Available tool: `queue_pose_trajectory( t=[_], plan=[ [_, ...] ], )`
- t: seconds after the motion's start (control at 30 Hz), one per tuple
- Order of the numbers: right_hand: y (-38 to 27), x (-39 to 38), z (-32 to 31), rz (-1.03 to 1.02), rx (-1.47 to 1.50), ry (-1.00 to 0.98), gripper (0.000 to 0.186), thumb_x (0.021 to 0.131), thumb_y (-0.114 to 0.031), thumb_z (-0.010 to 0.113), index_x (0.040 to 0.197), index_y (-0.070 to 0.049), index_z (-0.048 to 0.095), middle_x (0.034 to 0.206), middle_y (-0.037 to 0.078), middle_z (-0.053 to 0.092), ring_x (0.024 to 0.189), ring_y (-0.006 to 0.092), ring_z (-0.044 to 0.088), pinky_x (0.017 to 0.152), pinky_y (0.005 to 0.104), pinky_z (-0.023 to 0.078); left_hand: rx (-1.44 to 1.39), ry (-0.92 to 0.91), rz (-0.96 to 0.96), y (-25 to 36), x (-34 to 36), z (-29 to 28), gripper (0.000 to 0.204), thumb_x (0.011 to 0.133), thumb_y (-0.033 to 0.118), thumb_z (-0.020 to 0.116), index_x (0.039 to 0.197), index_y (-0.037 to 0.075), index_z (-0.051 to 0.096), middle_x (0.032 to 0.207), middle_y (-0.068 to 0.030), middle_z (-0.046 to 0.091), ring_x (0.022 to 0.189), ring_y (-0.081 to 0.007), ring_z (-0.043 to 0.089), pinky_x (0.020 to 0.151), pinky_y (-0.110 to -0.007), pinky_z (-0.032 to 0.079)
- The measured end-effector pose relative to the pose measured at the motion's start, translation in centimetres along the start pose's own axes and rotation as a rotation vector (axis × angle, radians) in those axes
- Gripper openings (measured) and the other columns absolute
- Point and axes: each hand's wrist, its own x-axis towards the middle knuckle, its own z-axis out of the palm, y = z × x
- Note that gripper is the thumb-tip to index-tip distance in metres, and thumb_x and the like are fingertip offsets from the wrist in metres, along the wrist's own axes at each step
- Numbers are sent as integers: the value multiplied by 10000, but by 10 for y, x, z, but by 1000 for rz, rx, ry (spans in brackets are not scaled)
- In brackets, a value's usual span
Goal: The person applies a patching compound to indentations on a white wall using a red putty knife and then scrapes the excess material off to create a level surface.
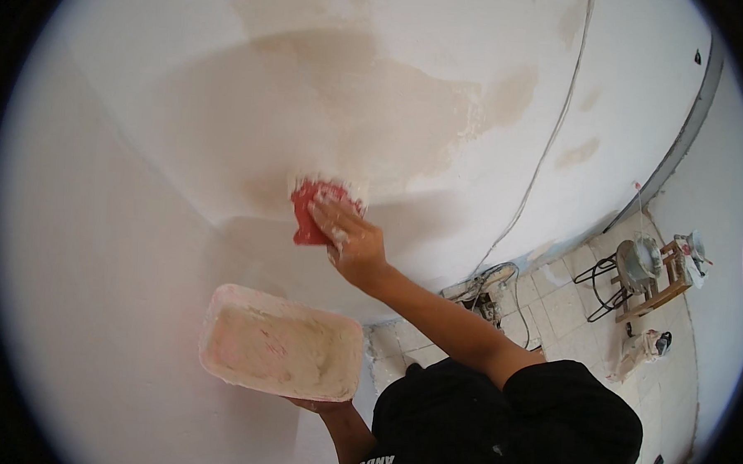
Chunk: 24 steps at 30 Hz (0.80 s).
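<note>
My right hand [354, 241] grips a red putty spreader [309, 229], with its fingers pressed flat along the back. The spreader's far edge lies at the wall [413, 35], and pale putty is smeared over its red face. White smears also show on the fingers. Low on the left, my left hand [322, 406] holds a rectangular tub [219, 308] from underneath, so most of its fingers are hidden. Beige putty [275, 344] coats the inside of the tub, with pinkish streaks in the middle. Damp-looking beige patches [393, 108] spread over the wall above the spreader.
A loose cable [549, 148] hangs down the wall to a tangle of wires [489, 291] near the floor. At the right, a bucket [638, 264] stands by a wooden stool [659, 298]. A whitish bag [641, 353] rests on the tiled floor [551, 302].
</note>
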Motion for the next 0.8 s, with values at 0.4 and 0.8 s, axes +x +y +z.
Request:
queue_pose_trajectory(
  t=[0.4,0.8],
  plan=[
    [5,99,-51,-104,-206,325,704,585,92,679,1262,-91,628,1258,122,625,1164,313,599,954,373,520,-291,61,-25,19,-1,23,897,906,537,565,1539,156,57,1552,-166,174,1359,-384,361,1072,-574,394],
    [26,13,-85,230,383,283,661,718,237,418,1327,13,547,1301,194,595,1121,236,634,897,304,546,-180,-42,4,14,4,43,887,905,515,580,1535,155,70,1544,-159,188,1355,-374,365,1074,-562,397]
  ],
)
